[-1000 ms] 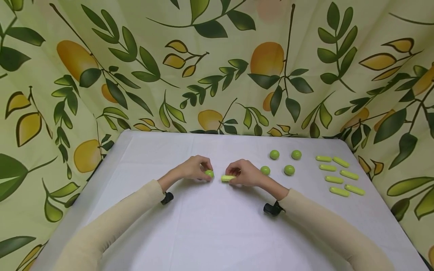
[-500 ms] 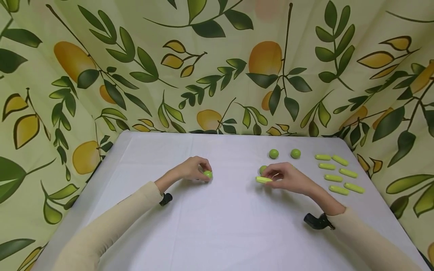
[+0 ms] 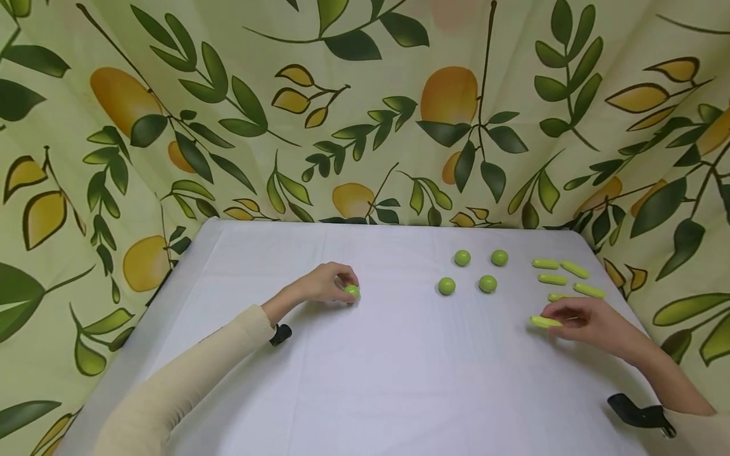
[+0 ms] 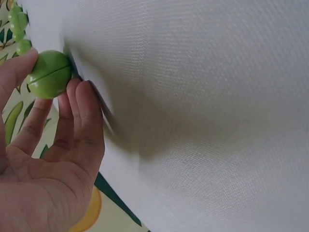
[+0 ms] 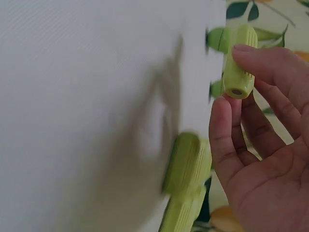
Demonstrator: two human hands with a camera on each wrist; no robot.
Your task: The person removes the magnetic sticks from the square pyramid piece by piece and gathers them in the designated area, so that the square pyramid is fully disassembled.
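My left hand pinches a glossy green ball between thumb and fingers, close over the white cloth left of the table's middle. In the left wrist view the ball shows a thin groove around it. At the right side, my right hand pinches a short yellow-green ribbed rod by one end. Its near end shows a dark round spot in the right wrist view, where the thumb presses the rod from one side. Further rods lie just behind this hand, which partly hides them.
On the white-covered table a loose group of green balls sits right of the middle. More yellow-green rods lie in two rough columns near the right edge. A fruit-patterned curtain stands along the back and sides.
My right hand has moved from beside the left hand's ball, rightward past the ball group, to the rods, still pinching its rod. The left hand has stayed in place with its ball.
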